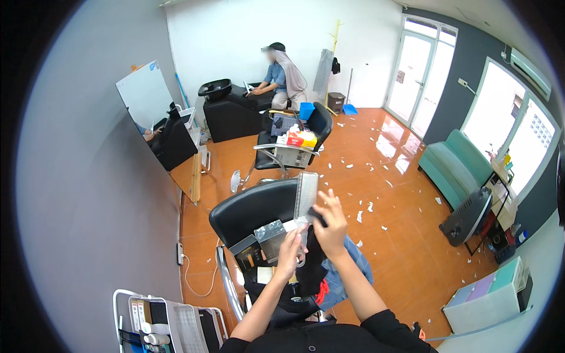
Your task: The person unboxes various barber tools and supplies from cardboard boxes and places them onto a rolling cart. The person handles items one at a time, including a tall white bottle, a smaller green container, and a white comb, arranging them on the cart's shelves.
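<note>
My left hand [289,253] grips the handle of a clear plastic wide comb [306,196], held upright over a black salon chair [251,205]. At the comb's lower right side, my right hand [332,227] pinches a small black object [318,215], its other fingers spread; what it is cannot be made out. Below my hands, the chair seat bears a dark box [245,254], a box in clear wrap [270,238] and a brush with pale bristles [265,275]. Blue patterned cloth [355,264] and a red item [322,291] lie toward the right.
A second salon chair [324,123] ahead carries boxes and a blue container [306,110]. Beyond, a person [278,79] sits by a black wash basin [215,88]. A mirror [154,114] leans left; a white trolley [187,326] stands lower left. White scraps [359,216] litter the floor.
</note>
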Demonstrator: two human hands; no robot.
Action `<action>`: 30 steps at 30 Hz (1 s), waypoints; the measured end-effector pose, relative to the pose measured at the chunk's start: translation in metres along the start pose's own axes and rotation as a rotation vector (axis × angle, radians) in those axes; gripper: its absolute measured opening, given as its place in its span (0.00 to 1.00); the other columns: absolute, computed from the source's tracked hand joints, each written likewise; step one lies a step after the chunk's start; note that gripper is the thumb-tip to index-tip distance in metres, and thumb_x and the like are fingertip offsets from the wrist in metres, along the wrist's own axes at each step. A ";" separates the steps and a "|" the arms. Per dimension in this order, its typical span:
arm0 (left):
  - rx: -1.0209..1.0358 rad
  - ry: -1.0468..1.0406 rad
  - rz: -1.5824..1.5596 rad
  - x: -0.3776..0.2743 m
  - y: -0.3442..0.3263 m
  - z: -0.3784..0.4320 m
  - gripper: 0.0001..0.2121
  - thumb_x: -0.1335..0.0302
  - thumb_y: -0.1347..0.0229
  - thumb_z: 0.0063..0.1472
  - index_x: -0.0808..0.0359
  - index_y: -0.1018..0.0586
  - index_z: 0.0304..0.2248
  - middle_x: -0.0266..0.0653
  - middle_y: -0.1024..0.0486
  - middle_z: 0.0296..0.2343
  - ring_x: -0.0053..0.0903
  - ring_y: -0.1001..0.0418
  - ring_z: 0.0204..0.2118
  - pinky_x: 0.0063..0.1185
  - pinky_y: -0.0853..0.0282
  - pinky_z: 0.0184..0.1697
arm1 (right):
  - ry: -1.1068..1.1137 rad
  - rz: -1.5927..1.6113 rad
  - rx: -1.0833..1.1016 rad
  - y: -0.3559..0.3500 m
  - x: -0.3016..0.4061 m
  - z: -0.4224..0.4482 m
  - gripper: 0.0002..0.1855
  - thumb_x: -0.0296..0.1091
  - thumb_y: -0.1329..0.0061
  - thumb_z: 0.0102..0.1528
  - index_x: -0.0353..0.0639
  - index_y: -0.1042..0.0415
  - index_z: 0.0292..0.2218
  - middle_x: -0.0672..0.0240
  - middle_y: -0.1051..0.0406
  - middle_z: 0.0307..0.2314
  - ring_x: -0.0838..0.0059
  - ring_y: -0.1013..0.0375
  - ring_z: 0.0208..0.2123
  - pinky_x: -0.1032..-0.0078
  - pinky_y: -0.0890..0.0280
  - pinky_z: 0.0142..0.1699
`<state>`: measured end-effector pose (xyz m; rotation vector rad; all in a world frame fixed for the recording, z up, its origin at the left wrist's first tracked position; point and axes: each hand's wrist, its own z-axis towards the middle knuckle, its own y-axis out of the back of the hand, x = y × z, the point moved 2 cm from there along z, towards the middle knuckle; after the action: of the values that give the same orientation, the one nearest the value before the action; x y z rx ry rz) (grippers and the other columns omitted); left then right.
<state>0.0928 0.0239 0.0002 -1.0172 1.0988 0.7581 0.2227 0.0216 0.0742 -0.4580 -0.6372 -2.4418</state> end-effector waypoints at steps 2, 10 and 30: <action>-0.033 -0.039 0.023 -0.013 0.011 -0.007 0.19 0.62 0.59 0.66 0.64 0.30 0.51 0.32 0.34 0.37 0.11 0.36 0.24 0.09 0.42 0.20 | -0.204 0.121 -0.097 -0.005 -0.005 0.003 0.09 0.13 0.55 0.43 0.31 0.29 0.30 0.55 0.30 0.42 0.57 0.31 0.48 0.69 0.36 0.50; -0.094 -0.161 0.126 -0.045 0.054 -0.030 0.17 0.65 0.55 0.65 0.65 0.27 0.48 0.28 0.32 0.28 0.09 0.37 0.23 0.09 0.44 0.24 | -0.792 1.149 0.245 -0.048 0.022 -0.005 0.17 0.24 0.55 0.55 0.32 0.37 0.46 0.57 0.29 0.38 0.71 0.28 0.40 0.76 0.32 0.46; -0.916 -0.340 0.515 -0.144 0.305 -0.250 0.11 0.71 0.49 0.61 0.66 0.25 0.41 0.35 0.26 0.33 0.20 0.28 0.33 0.17 0.33 0.37 | -0.705 1.423 0.855 -0.245 0.318 -0.063 0.08 0.21 0.49 0.52 0.36 0.31 0.36 0.68 0.28 0.30 0.79 0.27 0.33 0.79 0.28 0.37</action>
<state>-0.3081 -0.0978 0.0236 -1.2864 0.6953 1.8847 -0.1833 0.0265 0.0817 -0.9409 -1.0308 -0.5482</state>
